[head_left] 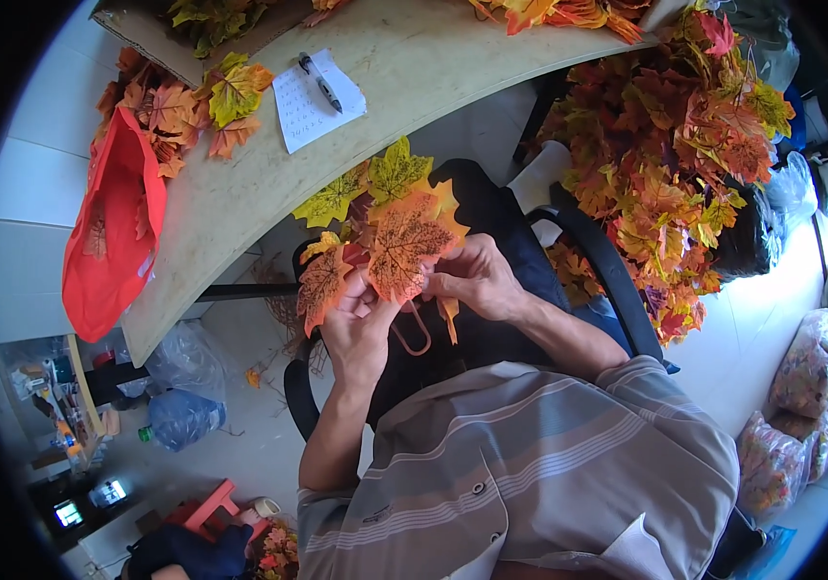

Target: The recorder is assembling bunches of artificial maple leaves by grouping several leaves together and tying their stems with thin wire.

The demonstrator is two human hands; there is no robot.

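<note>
A bunch of artificial maple leaves, orange with dark speckles and with yellow-green ones behind, is held in front of my chest. My left hand has its fingers closed at the base of the bunch, partly hidden by an orange leaf. On the other side my right hand pinches the bunch near its stems, thumb and fingers together. Below the leaves, between my hands, hangs a thin brownish loop, perhaps a stem or cord. Exactly what each fingertip grips is covered by the leaves.
On the pale curved table lie a paper sheet and a pen. A red fabric item and more leaves are at the left. Beyond the black armrest hangs a large leaf mass. Filled plastic bags stand far right.
</note>
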